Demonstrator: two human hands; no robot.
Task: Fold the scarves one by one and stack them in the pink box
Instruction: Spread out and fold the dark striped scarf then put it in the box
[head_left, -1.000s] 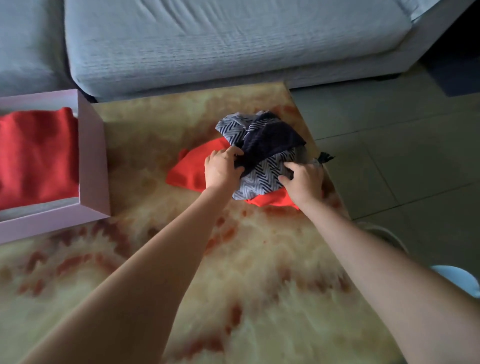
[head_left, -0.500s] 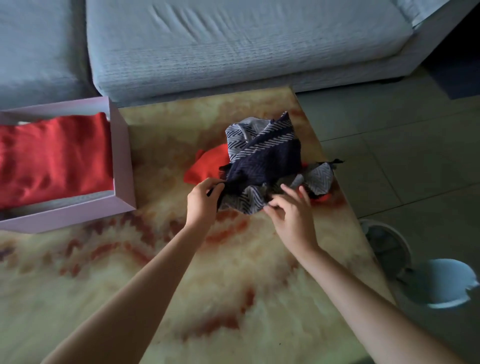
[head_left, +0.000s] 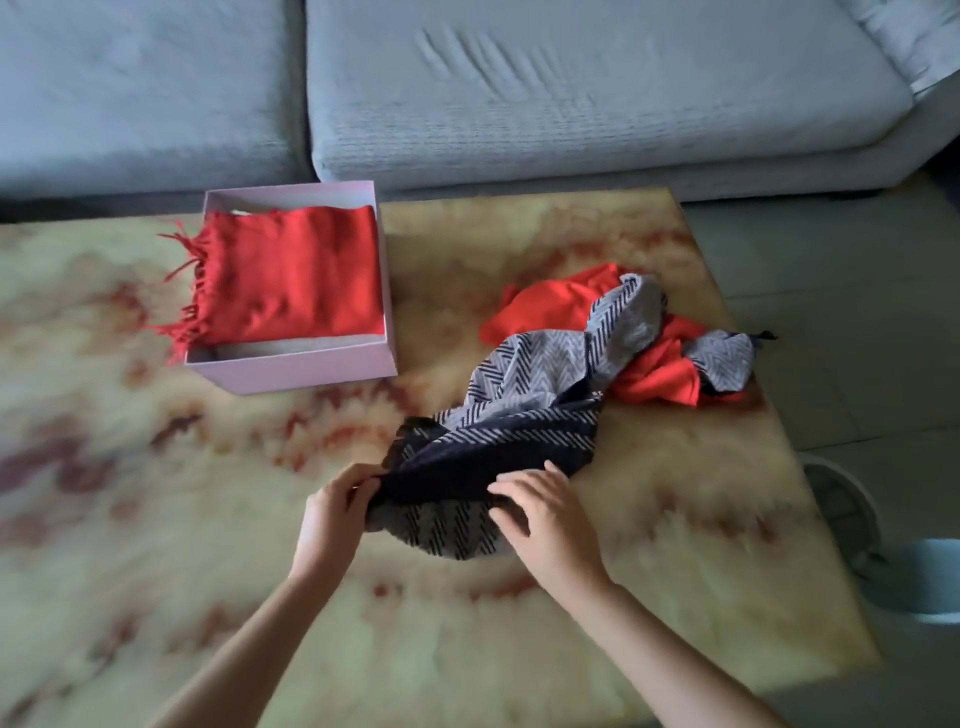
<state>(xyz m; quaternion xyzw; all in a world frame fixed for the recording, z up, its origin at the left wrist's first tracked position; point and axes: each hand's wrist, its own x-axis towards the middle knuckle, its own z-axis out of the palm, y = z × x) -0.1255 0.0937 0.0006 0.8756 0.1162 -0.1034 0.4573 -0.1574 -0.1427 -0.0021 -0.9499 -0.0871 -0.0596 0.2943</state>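
Since half a second ago, the patterned scarf (head_left: 524, 415), navy and grey, has been drawn off the heap toward the near edge of the table (head_left: 467, 649), where it is now stretched out as a long crumpled band. Its near end is pinched between the thumb and curled fingers of the left hand (head_left: 337, 514). The right hand (head_left: 545, 514) is laid on that same end with fingers straight and spread, gripping nothing. The scarf's far end is draped over a loose red scarf (head_left: 654, 374), crumpled near the table's right edge. A pink box (head_left: 311, 364) is seen farther left, well apart from both hands. A folded red scarf (head_left: 296, 280) is held inside it, with fringe hung over the left wall. A grey sofa (head_left: 571, 104) is seen behind the table.
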